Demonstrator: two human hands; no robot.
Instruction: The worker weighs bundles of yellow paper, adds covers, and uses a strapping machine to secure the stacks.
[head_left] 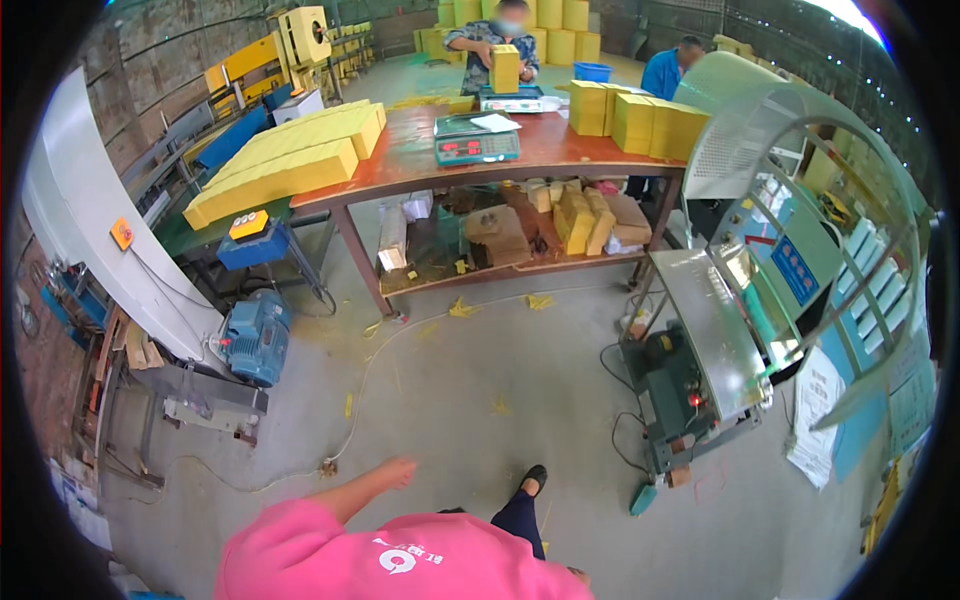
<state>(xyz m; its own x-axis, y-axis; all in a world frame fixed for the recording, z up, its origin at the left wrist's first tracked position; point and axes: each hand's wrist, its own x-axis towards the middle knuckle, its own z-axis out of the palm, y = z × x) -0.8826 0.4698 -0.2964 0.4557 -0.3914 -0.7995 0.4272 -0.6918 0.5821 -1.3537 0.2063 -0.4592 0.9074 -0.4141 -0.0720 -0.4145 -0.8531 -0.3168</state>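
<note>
My left hand (397, 473) hangs over the bare floor in front of me, its fingers curled closed, and nothing shows in it. Only a sliver of my right hand (578, 575) appears at the lower edge beside my pink top; its fingers are hidden. Neither hand touches anything that I can see. Ahead stands a red-topped table (400, 150) with a long block of yellow paper stacks (290, 160), a digital scale (476, 140) and more yellow stacks (632, 122). Behind it a person holds one yellow stack (504, 70) over a second scale (510, 98).
A metal-topped machine (705, 325) stands at right, with cables on the floor beside it. At left are a white machine column (120, 220) and a blue motor (257, 338). A pale cable (362, 385) crosses the floor among yellow scraps (462, 308). Another person in blue (664, 75) is at the back.
</note>
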